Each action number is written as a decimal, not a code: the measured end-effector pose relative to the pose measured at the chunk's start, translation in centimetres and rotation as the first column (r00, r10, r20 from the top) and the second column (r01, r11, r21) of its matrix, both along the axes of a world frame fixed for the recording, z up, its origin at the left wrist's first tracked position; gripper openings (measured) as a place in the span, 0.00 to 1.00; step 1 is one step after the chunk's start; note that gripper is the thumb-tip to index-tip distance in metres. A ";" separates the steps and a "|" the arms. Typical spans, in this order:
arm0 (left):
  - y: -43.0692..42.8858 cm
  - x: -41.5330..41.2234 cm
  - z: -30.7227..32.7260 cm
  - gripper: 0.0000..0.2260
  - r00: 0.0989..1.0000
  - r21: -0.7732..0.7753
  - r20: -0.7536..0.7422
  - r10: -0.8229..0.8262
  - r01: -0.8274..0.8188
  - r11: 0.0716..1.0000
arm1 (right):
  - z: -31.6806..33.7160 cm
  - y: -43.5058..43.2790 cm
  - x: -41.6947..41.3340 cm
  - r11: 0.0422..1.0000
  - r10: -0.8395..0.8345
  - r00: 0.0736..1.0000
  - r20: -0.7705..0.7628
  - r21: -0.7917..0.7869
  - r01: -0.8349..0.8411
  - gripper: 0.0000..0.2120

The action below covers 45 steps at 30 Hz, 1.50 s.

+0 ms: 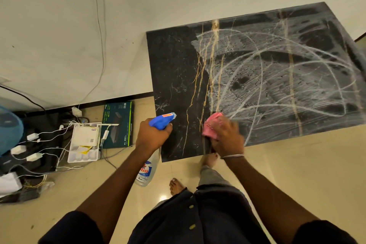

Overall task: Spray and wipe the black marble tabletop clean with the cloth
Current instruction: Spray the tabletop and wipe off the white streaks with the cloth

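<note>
One spray bottle [147, 170] hung in the lower middle of the frame. Its clear body carried a red and blue label whose letters were too hidden to read, and an orange sticker on its blue trigger head was just as unreadable. The left hand [153, 134] was curled round the bottle's neck under that head, with the nozzle pointing at the worktop [174, 69]. This black marble slab filled the right half of the frame. Its left strip was dark and glossy with thin gold and white veins, while the larger right part lay under a whitish smeared film crossed by long arcing streaks. One pink cloth [211, 127] sat on the slab near its lower edge, at the border between the clean strip and the film. The right hand [225, 136], blurred, gripped the cloth and pressed it onto the stone, with a pale thread round the wrist. Two bare feet stood on the cream floor below the slab. At the left, on the floor by the wall, lay one dark green box [117, 125] printed with "Omada". Just beside it was one white device [86, 135] on a white tray, among several white adapters and tangled cables.
</note>
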<state>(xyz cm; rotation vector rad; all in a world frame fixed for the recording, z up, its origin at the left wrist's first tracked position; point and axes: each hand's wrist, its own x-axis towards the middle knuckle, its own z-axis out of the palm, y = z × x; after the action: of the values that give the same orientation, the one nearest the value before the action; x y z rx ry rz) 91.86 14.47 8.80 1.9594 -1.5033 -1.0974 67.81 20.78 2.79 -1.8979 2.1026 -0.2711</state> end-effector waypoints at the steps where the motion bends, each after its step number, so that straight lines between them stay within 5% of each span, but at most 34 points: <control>1: -0.2 -0.2 0.0 0.10 1.000 -0.001 0.002 0.005 -0.005 1.000 | -0.1 -0.1 -1.8 0.997 -0.071 0.997 -0.023 -0.005 0.071 0.24; 8: -0.6 -1.4 0.3 0.10 0.999 0.012 0.026 -0.025 0.025 1.000 | 1.1 -2.5 -2.3 0.951 -0.306 0.950 -0.062 0.010 0.308 0.21; 15: -1.1 -3.0 0.5 0.10 0.997 0.023 0.039 -0.060 0.059 0.998 | 1.4 -4.8 6.4 0.993 0.112 0.993 0.029 0.027 -0.113 0.20; 20: -2.2 -3.7 0.4 0.09 0.997 0.009 0.010 -0.076 0.076 0.997 | 1.3 -5.4 4.0 0.964 0.259 0.964 0.059 0.047 -0.262 0.21; 26: -3.8 -4.0 0.5 0.10 0.997 0.041 0.016 -0.069 0.069 0.997 | 0.7 -5.3 -6.0 0.986 -0.168 0.986 -0.006 -0.002 0.168 0.22; 31: -4.3 -4.3 0.1 0.09 0.998 0.055 0.003 -0.063 0.063 0.996 | 1.0 -6.1 -3.4 0.949 -0.314 0.949 -0.023 0.008 0.315 0.22; 36: -5.0 -4.6 -0.4 0.11 0.997 0.043 0.047 -0.067 0.065 0.997 | 1.0 -8.1 3.2 0.999 0.040 0.997 0.064 0.004 -0.041 0.24; 40: -6.1 -5.0 -0.7 0.17 0.992 0.102 0.118 -0.052 0.040 0.994 | 1.1 -9.2 5.9 0.940 0.315 0.943 0.104 0.102 -0.325 0.28; 45: -7.8 -5.9 0.2 0.07 0.995 0.044 0.089 -0.054 0.050 0.998 | 0.7 -10.3 -0.2 0.962 0.269 0.959 0.087 0.032 -0.272 0.23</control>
<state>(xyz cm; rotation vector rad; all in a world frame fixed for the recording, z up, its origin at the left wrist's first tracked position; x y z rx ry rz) 85.94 6.63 9.00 2.0339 -1.5987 -1.0831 67.65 10.52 3.47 -2.0804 1.7555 -0.2346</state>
